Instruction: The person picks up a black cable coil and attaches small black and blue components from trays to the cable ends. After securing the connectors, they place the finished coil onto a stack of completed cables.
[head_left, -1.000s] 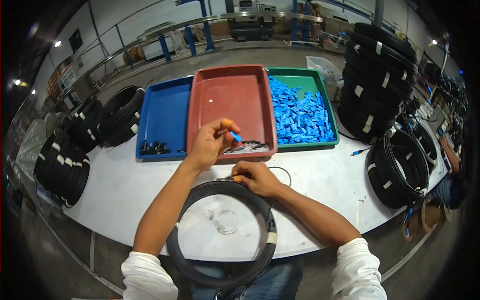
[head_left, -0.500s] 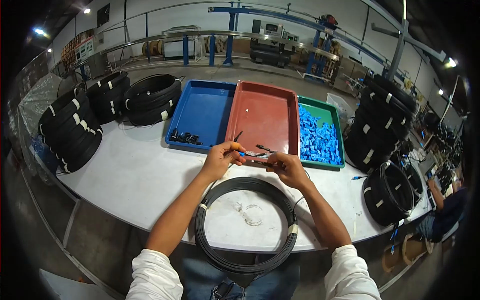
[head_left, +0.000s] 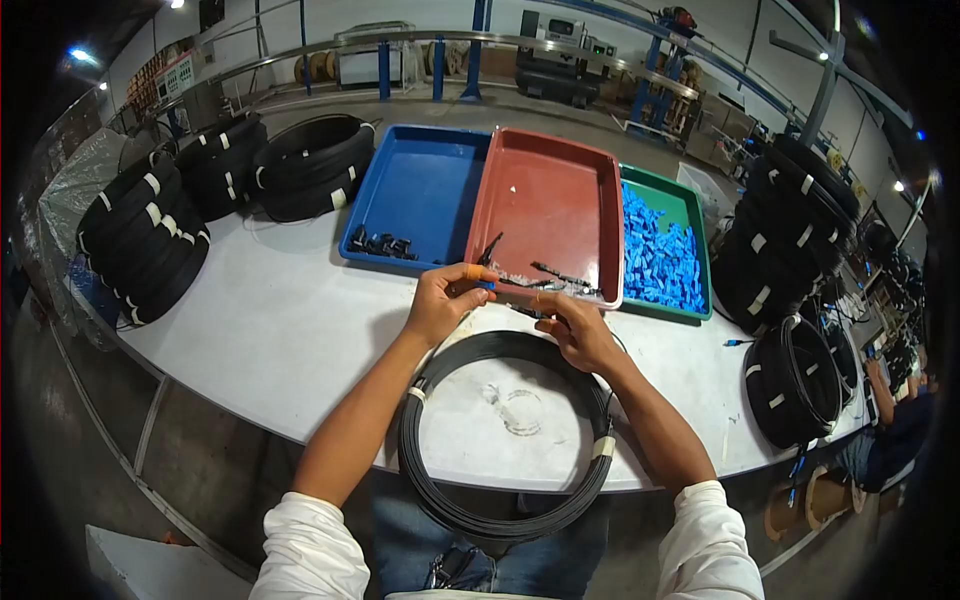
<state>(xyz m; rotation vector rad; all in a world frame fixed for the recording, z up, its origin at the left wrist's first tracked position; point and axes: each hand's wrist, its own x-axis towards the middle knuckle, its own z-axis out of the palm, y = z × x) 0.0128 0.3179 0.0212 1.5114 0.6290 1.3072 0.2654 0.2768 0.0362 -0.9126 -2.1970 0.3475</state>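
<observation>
My left hand (head_left: 447, 303) is closed, its thumb and fingers pinching a small blue connector (head_left: 487, 286) at the near edge of the red tray (head_left: 612, 240). To its right is my right hand (head_left: 573, 328), with fingers curled around a thin black cable piece (head_left: 526, 312); the exact grip is partly hidden. Below both hands, a coil of black cable (head_left: 408, 440) bound with white tape lies on the white table (head_left: 270, 350) and overhangs its front edge. Several black parts (head_left: 562, 274) lie in the red tray just beyond my fingers.
A blue tray (head_left: 357, 215) holds black pieces; a green tray (head_left: 708, 262) holds many blue connectors. Stacked black coils (head_left: 145, 250) stand at the left, more coils (head_left: 775, 240) at the right. A co-worker's arm (head_left: 880, 392) shows at the far right.
The view has shifted, so trays and coils appear higher and slightly to the right. My right hand's fingers have moved a little around the black piece; my left hand keeps its pinch.
</observation>
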